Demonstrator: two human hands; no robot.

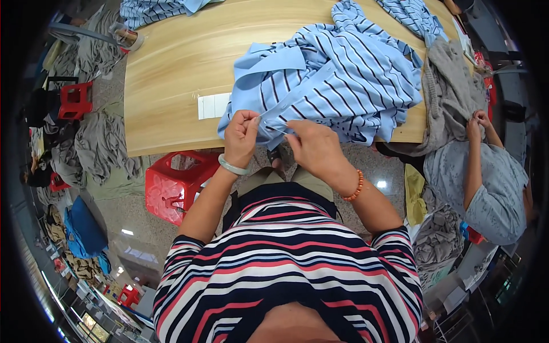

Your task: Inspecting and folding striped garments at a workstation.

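A light blue knit shirt with dark and white stripes (343, 86) lies bunched on the table at its front edge, its collar and button placket facing up. At the shirt's near edge my left hand (240, 137) is closed in a pinch, a pale bangle on its wrist. My right hand (317, 146), with an orange bead bracelet on its wrist, is closed with thumb and forefinger together a little to the right. A thin white thread (275, 129) runs between the fingers of both hands, over the shirt's lower edge. The fingertips partly hide its ends.
The wooden table (171, 74) bears a white paper label (213, 106), more striped garments (409, 17) and a grey knit garment (446, 86) at the right. A red stool (174, 186) stands left of me. At the right a co-worker in a grey shirt (486, 183) sits close by.
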